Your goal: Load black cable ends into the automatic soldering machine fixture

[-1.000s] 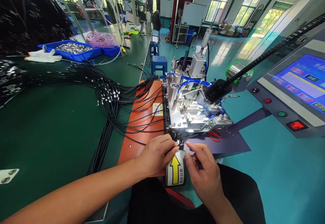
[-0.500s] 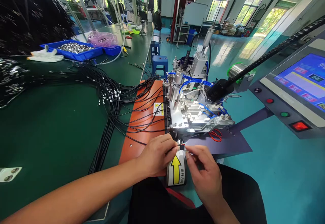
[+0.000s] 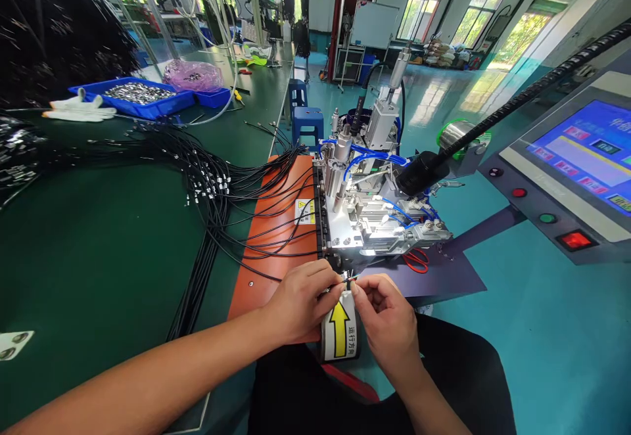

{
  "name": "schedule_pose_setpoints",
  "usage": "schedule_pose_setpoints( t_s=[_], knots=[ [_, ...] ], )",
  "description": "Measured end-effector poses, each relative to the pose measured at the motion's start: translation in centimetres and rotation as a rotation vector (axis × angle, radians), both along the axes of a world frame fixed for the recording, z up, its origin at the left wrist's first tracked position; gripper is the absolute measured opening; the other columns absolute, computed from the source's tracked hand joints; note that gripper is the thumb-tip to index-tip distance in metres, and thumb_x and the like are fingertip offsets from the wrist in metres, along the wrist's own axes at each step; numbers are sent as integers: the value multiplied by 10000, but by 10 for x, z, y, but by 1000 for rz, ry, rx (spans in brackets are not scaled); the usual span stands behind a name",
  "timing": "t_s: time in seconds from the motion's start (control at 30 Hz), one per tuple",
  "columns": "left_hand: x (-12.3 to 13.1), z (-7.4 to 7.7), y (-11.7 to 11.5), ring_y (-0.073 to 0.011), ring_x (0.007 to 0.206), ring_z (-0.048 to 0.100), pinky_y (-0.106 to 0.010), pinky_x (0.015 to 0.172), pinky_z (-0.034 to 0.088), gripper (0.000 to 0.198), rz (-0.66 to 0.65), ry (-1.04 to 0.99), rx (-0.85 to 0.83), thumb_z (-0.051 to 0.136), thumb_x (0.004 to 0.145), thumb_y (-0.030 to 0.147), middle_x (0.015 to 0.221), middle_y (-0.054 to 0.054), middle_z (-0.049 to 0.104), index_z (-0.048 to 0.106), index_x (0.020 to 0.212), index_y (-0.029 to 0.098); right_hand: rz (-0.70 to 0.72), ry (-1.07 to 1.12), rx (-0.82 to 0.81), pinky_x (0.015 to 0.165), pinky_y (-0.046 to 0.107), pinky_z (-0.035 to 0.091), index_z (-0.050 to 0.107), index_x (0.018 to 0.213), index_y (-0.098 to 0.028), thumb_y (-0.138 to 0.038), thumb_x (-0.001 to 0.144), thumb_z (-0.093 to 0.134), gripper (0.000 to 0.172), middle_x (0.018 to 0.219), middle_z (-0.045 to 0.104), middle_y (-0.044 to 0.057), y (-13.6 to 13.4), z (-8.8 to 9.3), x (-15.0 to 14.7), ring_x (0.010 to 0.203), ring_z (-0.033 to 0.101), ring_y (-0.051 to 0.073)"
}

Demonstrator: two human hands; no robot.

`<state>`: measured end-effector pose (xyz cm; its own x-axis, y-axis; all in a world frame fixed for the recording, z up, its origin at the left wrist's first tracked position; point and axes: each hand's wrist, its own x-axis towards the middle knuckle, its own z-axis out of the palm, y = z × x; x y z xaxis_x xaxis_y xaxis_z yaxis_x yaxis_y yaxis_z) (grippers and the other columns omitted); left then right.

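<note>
My left hand pinches the end of a thin black cable, which runs in from the left over the orange plate. Opposite it, my right hand has thumb and forefinger pressed together at the cable's tip; the fine detail between the fingertips is too small to make out. Both hands are just in front of the metal machine, above a roller-like part with a yellow arrow label. Other black cables lie across the plate, their ends at the machine's left edge.
A control panel with a screen stands at the right. Across the green table lies a cable bundle, with a blue tray of small metal parts and white gloves behind. Red-handled scissors lie beside the machine.
My right hand has moved left and slightly up, and its fingers have closed at the cable's tip near my left fingertips. My left hand keeps its pinch. The view has shifted slightly.
</note>
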<state>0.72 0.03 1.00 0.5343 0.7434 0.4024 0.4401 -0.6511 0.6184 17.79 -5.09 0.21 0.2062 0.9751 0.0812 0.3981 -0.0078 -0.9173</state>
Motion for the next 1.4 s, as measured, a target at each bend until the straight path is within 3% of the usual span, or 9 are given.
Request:
schedule_pose_setpoints(
  t_s=[0.2,0.4,0.53,0.73,0.87,1.4],
  knots=[
    [0,0,-1,-113,692,521,-224,616,393,182,1,-29,6,525,951,236,745,-9,568,594,799,163,-57,-63,59,620,267,469,642,811,-203,-339,891,605,162,787,613,16,-3,3,-12,656,562,147],
    [0,-1,0,-129,731,516,-246,655,399,185,-21,4,-2,488,966,228,787,-23,565,591,827,164,143,232,-172,515,237,391,658,883,-186,-447,858,650,262,639,565,-16,8,8,22,558,489,126],
    [0,-1,0,-133,730,506,-255,652,394,198,-39,15,3,463,975,227,785,-23,554,578,825,167,217,294,-259,477,215,315,670,886,-178,-478,854,655,302,594,508,-37,18,17,40,536,431,104],
    [-1,1,-1,-132,711,501,-253,631,393,207,-36,4,4,459,973,226,769,-24,544,564,805,167,349,369,-266,590,243,420,690,856,-163,-444,815,702,283,762,617,10,24,26,30,673,523,135],
    [-1,2,-1,-132,715,505,-252,634,394,205,-44,20,-7,456,974,225,774,-24,545,559,805,170,346,394,-240,692,268,443,692,825,-162,-395,831,700,234,788,635,13,24,24,26,740,545,147],
    [-1,5,-3,-121,678,488,-236,598,365,199,0,-35,-29,472,974,237,724,-6,532,550,801,177,154,687,-63,687,251,437,686,789,-178,-275,812,736,112,771,625,-7,23,1,-6,730,551,130]
  ],
)
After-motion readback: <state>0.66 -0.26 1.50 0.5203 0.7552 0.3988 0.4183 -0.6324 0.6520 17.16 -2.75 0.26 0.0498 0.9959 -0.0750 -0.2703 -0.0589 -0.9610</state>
